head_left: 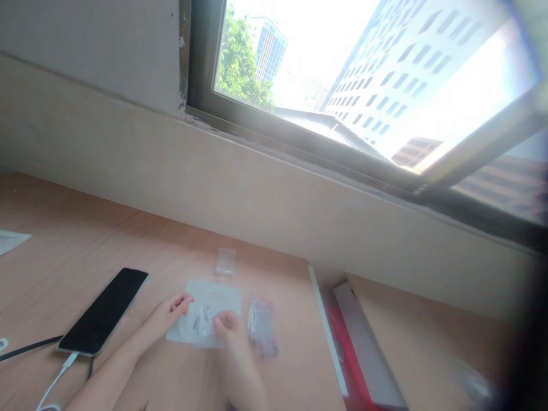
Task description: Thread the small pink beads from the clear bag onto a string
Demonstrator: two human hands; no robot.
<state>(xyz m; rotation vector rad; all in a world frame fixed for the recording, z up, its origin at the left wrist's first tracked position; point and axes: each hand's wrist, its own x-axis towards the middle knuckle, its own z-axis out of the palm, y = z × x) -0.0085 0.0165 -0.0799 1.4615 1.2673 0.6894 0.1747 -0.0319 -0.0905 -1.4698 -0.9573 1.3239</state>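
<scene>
A pale, translucent zip bag [229, 291] lies flat on the wooden table, with a cluster of small whitish pieces [202, 321] at its middle, too blurred to name. My left hand [177, 308] rests at the bag's left edge, fingers curled closed; what they grip, if anything, does not show. Over the bag's right part is my right hand [229, 325], slightly smeared, its fingers bent together beside the whitish pieces. Whatever it pinches is hidden. Just right of it lies a clear plastic packet [261, 322] with reddish edges. Behind the bag sits a smaller clear packet [225, 262].
A black-screened phone [105, 311] with a white cable [60, 377] lies left of my forearm. A pale sheet [12, 241] is at the far left. Beyond the table's right edge stands a red binder [351, 359]. A wall and window frame [308, 147] rise behind.
</scene>
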